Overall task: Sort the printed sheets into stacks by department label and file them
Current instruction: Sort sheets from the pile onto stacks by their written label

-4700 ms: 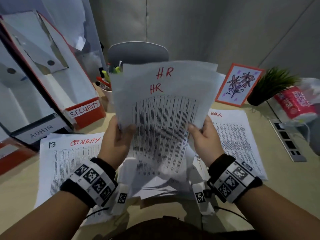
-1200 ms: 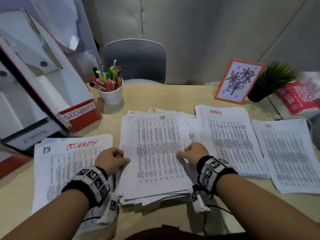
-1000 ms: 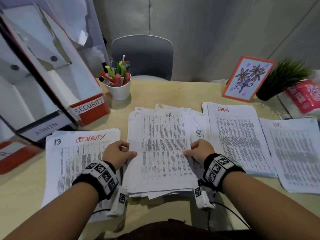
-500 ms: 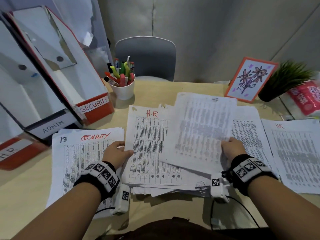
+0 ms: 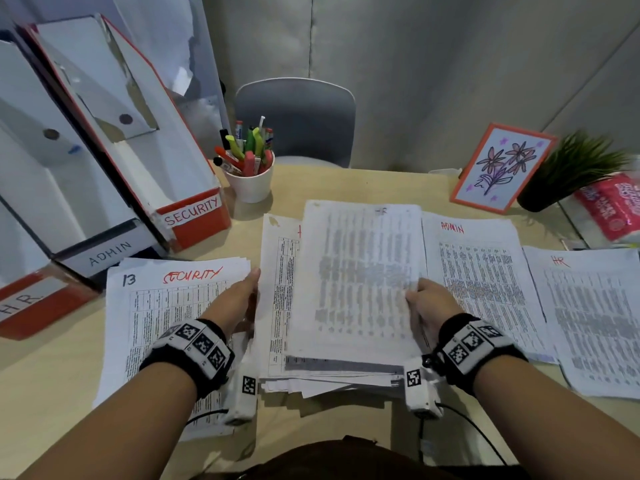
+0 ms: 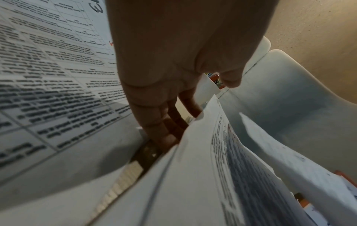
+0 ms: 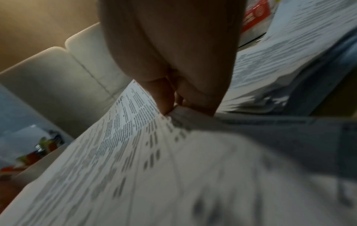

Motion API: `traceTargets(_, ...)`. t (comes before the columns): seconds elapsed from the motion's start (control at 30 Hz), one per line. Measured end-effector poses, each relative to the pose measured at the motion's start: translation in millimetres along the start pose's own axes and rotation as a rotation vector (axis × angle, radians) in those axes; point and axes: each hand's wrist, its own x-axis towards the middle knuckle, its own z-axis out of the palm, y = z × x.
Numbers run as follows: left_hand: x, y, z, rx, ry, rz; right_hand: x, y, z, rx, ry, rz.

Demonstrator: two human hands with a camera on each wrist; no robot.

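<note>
An unsorted middle stack point(image 5: 277, 306) of printed sheets lies on the table in front of me. My right hand point(image 5: 426, 303) pinches the right edge of its top sheet point(image 5: 360, 278), marked HR, between thumb and finger; the right wrist view shows the pinch point(image 7: 170, 107) on that sheet point(image 7: 135, 152). My left hand point(image 5: 247, 292) lies with straight fingers point(image 6: 164, 134) against the stack's left edge. Sorted stacks lie around it: SECURITY point(image 5: 166, 306) on the left, ADMIN point(image 5: 485, 282) on the right, HR point(image 5: 595, 323) at far right.
Three file boxes labelled SECURITY point(image 5: 194, 216), ADMIN point(image 5: 107, 252) and HR point(image 5: 31, 299) stand at the left. A white cup of pens point(image 5: 249, 181), a flower card point(image 5: 502, 168), a small plant point(image 5: 571, 174) and a red packet point(image 5: 613, 206) line the back. A grey chair point(image 5: 298, 119) stands behind the table.
Half a second ago my right hand held the HR sheet out over the ADMIN stack; the sheet is now back over the middle stack. My left hand's fingers have straightened along the stack's edge.
</note>
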Motion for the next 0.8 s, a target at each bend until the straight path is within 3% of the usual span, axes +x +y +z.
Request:
traceTargets(0.13,0.0,0.0,0.2,0.089,-0.05,0.018,-20.4,-13.9,21.1,-0.005,-0.147,-0.049)
traceTargets(0.3,1.4,-2.4,2.7,0.181,-0.035,0.113,-27.8,-15.8,26.8,-0.013,-0.192,-0.076)
traceTargets(0.43,-2.5,-2.8,4.5,0.216,-0.012,0.13,-28.2,-13.6,23.3,-0.011,-0.172,-0.078)
traceTargets(0.6,-6.1,-3.3,9.8,0.379,0.041,0.23,-38.7,-17.8,21.8,0.324,-0.195,-0.046)
traceTargets(0.8,-3.0,-8.2,3.4,0.464,0.003,0.239,-48.4,-19.3,16.9,0.323,-0.197,-0.128)
